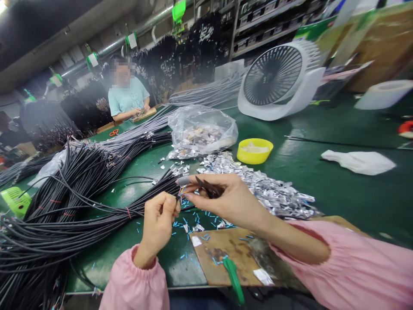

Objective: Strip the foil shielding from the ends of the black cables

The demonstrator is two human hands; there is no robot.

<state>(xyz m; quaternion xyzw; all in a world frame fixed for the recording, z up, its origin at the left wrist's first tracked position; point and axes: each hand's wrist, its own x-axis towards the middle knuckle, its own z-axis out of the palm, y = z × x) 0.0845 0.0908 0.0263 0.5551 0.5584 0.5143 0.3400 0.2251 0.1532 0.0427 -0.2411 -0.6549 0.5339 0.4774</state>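
Note:
My left hand is closed at the end of a black cable, most of which its fingers hide. Thin coloured wires fan out just above that grip. My right hand pinches at these wires with thumb and forefinger, and a grey cover sits on one fingertip. Tucked in the same palm is a dark pointed hand tool; its exact kind is hard to make out. Behind the left hand lies a bundle of black cables. Blue wire scraps are scattered below the hands.
Silver foil scraps are heaped behind my right hand. Farther back are a clear plastic bag, a yellow bowl and a white fan. A green-handled tool lies on a brown board. A co-worker sits across the table.

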